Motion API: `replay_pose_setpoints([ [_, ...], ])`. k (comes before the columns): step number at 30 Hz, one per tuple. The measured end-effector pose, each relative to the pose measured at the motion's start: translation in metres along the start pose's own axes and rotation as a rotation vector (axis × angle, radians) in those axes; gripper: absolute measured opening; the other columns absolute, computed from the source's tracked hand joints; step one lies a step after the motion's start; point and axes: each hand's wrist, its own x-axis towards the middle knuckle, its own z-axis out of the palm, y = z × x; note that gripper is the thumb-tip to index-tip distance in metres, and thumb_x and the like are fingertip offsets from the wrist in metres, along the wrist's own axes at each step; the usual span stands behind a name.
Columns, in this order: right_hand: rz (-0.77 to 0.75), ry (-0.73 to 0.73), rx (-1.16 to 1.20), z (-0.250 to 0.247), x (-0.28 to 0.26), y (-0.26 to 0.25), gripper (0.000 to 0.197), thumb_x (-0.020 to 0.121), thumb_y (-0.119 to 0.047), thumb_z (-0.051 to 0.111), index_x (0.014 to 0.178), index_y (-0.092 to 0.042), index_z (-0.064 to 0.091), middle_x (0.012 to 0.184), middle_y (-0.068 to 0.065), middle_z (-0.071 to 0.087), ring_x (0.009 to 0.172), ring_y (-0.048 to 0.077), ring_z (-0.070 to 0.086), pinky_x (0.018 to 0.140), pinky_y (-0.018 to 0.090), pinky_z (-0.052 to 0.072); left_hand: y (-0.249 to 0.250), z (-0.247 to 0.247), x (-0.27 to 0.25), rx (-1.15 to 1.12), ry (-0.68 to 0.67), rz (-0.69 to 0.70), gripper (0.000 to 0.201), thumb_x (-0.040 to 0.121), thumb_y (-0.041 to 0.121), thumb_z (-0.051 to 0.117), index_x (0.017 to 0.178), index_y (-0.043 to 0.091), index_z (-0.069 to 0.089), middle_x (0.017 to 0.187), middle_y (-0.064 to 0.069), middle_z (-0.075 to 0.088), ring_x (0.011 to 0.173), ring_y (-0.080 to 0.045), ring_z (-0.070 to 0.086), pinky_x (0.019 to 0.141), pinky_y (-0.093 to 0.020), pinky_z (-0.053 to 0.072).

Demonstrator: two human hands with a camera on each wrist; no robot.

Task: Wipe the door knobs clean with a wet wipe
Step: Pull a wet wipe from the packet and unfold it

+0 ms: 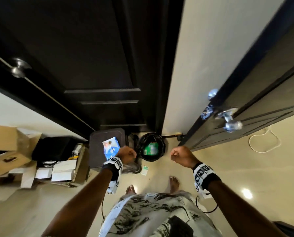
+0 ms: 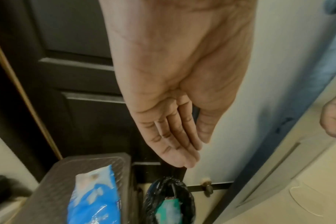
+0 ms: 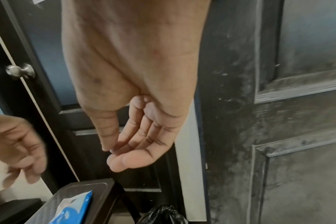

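A blue wet-wipe pack (image 1: 111,147) (image 2: 94,197) (image 3: 73,207) lies on a dark stool (image 1: 95,151). My left hand (image 1: 127,153) (image 2: 182,151) hovers above the pack's right edge with straight fingers and holds nothing. My right hand (image 1: 178,155) (image 3: 121,151) hangs beside it, fingers loosely curled, empty. A dull steel knob (image 1: 18,68) (image 3: 19,72) sits on the closed dark door at the left. Two shiny knobs (image 1: 213,94) (image 1: 232,124) stick out from either face of the open dark door at the right, above my right hand. No loose wipe is in sight.
A bin lined with a black bag (image 1: 139,146) (image 2: 169,186) stands between stool and open door, with something green and white inside. Cardboard boxes (image 1: 9,151) crowd the floor at the left. A white cord (image 1: 262,142) and a small card (image 1: 145,170) lie on the floor.
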Motion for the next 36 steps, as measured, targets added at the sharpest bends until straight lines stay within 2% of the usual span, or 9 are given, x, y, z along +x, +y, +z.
replay_pose_setpoints([
  [5, 0.063, -0.025, 0.010, 0.056, 0.027, -0.050, 0.025, 0.086, -0.003, 0.067, 0.071, -0.023, 0.069, 0.061, -0.005, 0.070, 0.053, 0.006, 0.065, 0.061, 0.021, 0.053, -0.104, -0.020, -0.021, -0.091, -0.013, -0.152, 0.016, 0.094, 0.011, 0.066, 0.093, 0.014, 0.082, 0.082, -0.002, 0.072, 0.074, -0.014, 0.065, 0.069, -0.018, 0.053],
  [9, 0.043, -0.106, 0.003, 0.107, 0.054, -0.096, 0.020, 0.087, -0.003, 0.070, 0.076, -0.019, 0.072, 0.064, -0.001, 0.073, 0.050, -0.001, 0.063, 0.065, 0.024, 0.057, -0.165, -0.034, -0.034, -0.116, -0.026, -0.141, 0.017, 0.086, 0.021, 0.066, 0.082, 0.015, 0.081, 0.092, -0.002, 0.078, 0.088, -0.021, 0.071, 0.086, -0.031, 0.052],
  [13, -0.002, -0.143, -0.040, 0.159, 0.097, -0.127, 0.019, 0.081, -0.014, 0.074, 0.067, -0.027, 0.071, 0.058, -0.012, 0.069, 0.057, -0.005, 0.063, 0.064, 0.020, 0.054, -0.217, -0.037, -0.037, -0.178, 0.009, -0.161, 0.012, 0.080, 0.007, 0.068, 0.077, 0.009, 0.079, 0.065, 0.007, 0.065, 0.069, -0.022, 0.064, 0.058, -0.017, 0.046],
  [16, -0.010, -0.155, -0.037, 0.191, 0.128, -0.145, 0.014, 0.080, -0.021, 0.076, 0.068, -0.019, 0.072, 0.060, -0.007, 0.071, 0.054, -0.005, 0.060, 0.060, 0.021, 0.050, -0.240, -0.034, -0.033, -0.241, 0.025, -0.201, 0.014, 0.084, -0.001, 0.068, 0.085, 0.004, 0.081, 0.078, -0.005, 0.073, 0.067, -0.018, 0.064, 0.053, -0.014, 0.048],
  [19, 0.024, -0.186, -0.025, 0.221, 0.161, -0.148, 0.019, 0.079, -0.032, 0.070, 0.073, -0.015, 0.074, 0.062, -0.004, 0.074, 0.054, 0.007, 0.066, 0.061, 0.029, 0.056, -0.256, -0.026, -0.021, -0.271, 0.059, -0.263, 0.021, 0.087, 0.005, 0.065, 0.071, 0.013, 0.076, 0.077, -0.004, 0.076, 0.063, -0.014, 0.068, 0.068, -0.028, 0.061],
  [22, 0.048, -0.206, -0.048, 0.249, 0.194, -0.137, 0.020, 0.073, -0.035, 0.066, 0.074, -0.017, 0.074, 0.066, -0.003, 0.075, 0.061, 0.014, 0.069, 0.068, 0.037, 0.061, -0.264, -0.014, -0.004, -0.286, 0.046, -0.265, 0.025, 0.084, 0.004, 0.062, 0.067, 0.019, 0.071, 0.076, 0.001, 0.070, 0.077, -0.026, 0.073, 0.076, -0.034, 0.059],
  [27, 0.083, -0.207, -0.182, 0.281, 0.242, -0.118, 0.009, 0.080, -0.022, 0.067, 0.072, -0.021, 0.071, 0.083, 0.003, 0.078, 0.087, 0.029, 0.074, 0.078, 0.035, 0.058, -0.277, 0.008, 0.051, -0.298, 0.019, -0.318, 0.026, 0.077, 0.026, 0.050, 0.080, 0.020, 0.075, 0.097, -0.008, 0.077, 0.094, -0.031, 0.073, 0.085, -0.040, 0.060],
  [29, 0.075, -0.192, -0.195, 0.293, 0.261, -0.109, 0.010, 0.081, -0.019, 0.067, 0.075, -0.025, 0.072, 0.089, 0.005, 0.079, 0.092, 0.033, 0.073, 0.082, 0.038, 0.060, -0.273, 0.008, 0.068, -0.294, 0.040, -0.306, 0.025, 0.083, 0.018, 0.053, 0.087, 0.018, 0.077, 0.105, -0.009, 0.077, 0.100, -0.034, 0.071, 0.088, -0.038, 0.058],
  [36, -0.083, -0.220, -0.203, 0.341, 0.318, -0.084, 0.019, 0.087, -0.005, 0.068, 0.104, -0.003, 0.075, 0.108, 0.013, 0.077, 0.103, 0.032, 0.071, 0.090, 0.034, 0.054, -0.297, 0.044, 0.138, -0.325, 0.137, -0.380, 0.043, 0.075, 0.034, 0.046, 0.103, 0.009, 0.067, 0.112, -0.018, 0.072, 0.107, -0.039, 0.066, 0.083, -0.040, 0.054],
])
